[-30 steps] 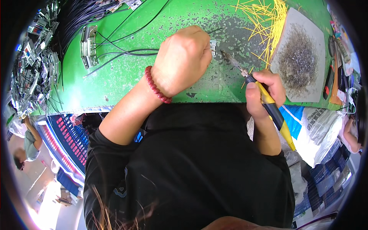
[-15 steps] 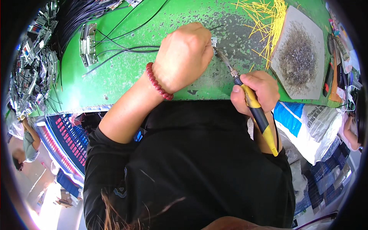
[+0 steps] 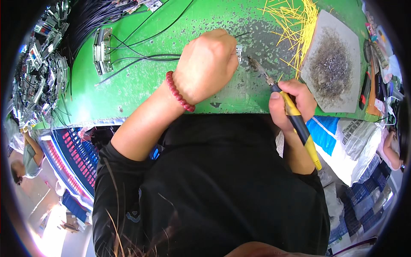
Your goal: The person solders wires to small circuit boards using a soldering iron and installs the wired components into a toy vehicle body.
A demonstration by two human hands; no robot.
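Note:
My left hand (image 3: 207,62), a red bead bracelet at its wrist, is closed with the fingers turned under. A small silvery metal connector (image 3: 239,53) sticks out past its fingertips, just above the green tabletop; most of the grip is hidden. Thin black cables (image 3: 165,56) run leftward from beneath this hand. In my right hand (image 3: 296,103) is a yellow and black soldering iron (image 3: 302,128), held like a pen. Its darkened tip points up and left, a short gap away from the connector.
Loose yellow sticks (image 3: 303,32), thin as wire, lie at the back right. Beside them is a grey board (image 3: 317,88) bearing dark metallic crumbs. A bundle of metal connectors (image 3: 102,51) sits left, with a large heap of metal parts (image 3: 40,81) at the far left edge.
My right hand has drawn the soldering iron right and slightly down, so its tip has left the connector. The left hand stays almost in place.

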